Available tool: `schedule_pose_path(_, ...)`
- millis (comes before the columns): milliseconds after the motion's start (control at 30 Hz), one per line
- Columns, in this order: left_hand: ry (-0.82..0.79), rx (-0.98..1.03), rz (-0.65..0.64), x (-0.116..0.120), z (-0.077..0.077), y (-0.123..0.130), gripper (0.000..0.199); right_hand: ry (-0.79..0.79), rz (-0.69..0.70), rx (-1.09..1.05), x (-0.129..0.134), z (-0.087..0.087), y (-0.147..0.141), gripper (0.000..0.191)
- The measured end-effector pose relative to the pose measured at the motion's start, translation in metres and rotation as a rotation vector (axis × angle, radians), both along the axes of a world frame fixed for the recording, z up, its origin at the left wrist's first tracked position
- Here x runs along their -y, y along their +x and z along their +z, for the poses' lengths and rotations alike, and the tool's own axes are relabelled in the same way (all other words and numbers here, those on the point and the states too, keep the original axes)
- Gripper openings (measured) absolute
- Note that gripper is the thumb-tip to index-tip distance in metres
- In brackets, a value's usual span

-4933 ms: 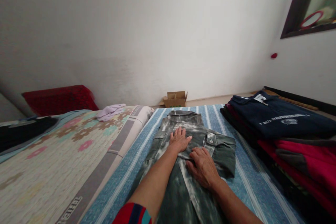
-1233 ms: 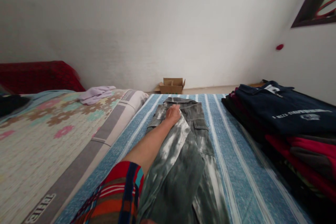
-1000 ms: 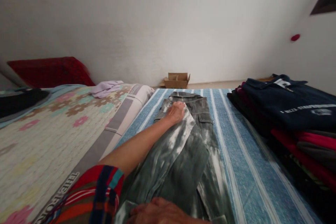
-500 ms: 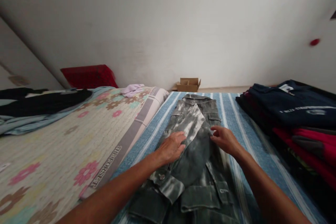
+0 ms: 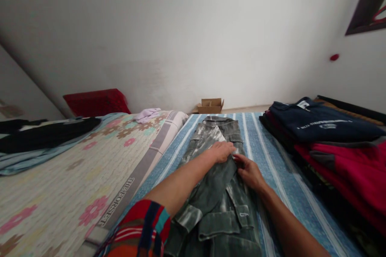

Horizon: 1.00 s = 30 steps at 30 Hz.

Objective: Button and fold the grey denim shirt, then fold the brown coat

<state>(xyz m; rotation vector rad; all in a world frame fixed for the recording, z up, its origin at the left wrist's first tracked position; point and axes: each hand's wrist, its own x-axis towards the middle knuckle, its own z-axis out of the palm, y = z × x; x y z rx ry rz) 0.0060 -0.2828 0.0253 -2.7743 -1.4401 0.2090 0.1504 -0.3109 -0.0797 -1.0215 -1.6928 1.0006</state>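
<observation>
A grey-green mottled garment (image 5: 214,192) with pockets and buttoned cuffs lies lengthwise on a blue striped cloth (image 5: 271,168), one sleeve laid slantwise across it. My left hand (image 5: 222,151) rests on the upper part of that sleeve, fingers together and pointing right; whether cloth is between them is hidden. Just to its right, my right hand (image 5: 247,170) is at the garment's right edge, thumb and forefinger touching the fabric near the left fingertips.
Folded clothes (image 5: 325,124) are stacked at the right. On the left lies a flowered mattress cover (image 5: 75,168) with dark clothes (image 5: 51,132) and a lilac cloth (image 5: 147,115). A cardboard box (image 5: 210,106) and a red box (image 5: 96,102) stand by the wall.
My left hand has moved right across the sleeve, close to my right hand. A striped sleeve now shows on my left arm. The view has shifted somewhat to the right and up.
</observation>
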Motion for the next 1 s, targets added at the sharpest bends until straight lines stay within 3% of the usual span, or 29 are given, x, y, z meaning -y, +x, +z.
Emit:
schedule_pose_path(167, -0.040, -0.134, -0.044, -0.025, -0.009, 0.011, 0.017, 0.091, -0.106, 0.156, -0.002, 0.002, -0.004, 0.056)
schedule_pose_path(333, 0.009, -0.091, -0.036, -0.030, -0.008, 0.002, 0.022, 0.130, -0.151, 0.227, -0.004, 0.001, -0.006, 0.051)
schedule_pose_path(533, 0.058, 0.001, -0.008, -0.029, -0.001, -0.013, 0.026, 0.139, -0.178, 0.198, -0.008, 0.000, -0.009, 0.045)
schedule_pose_path(733, 0.071, 0.062, 0.026, -0.025, -0.011, -0.014, 0.023, 0.157, -0.195, 0.255, -0.006, 0.002, -0.011, 0.046)
schedule_pose_path(1000, 0.051, 0.199, 0.092, -0.007, -0.020, -0.015, 0.027, 0.153, -0.266, 0.558, 0.003, 0.014, -0.009, 0.032)
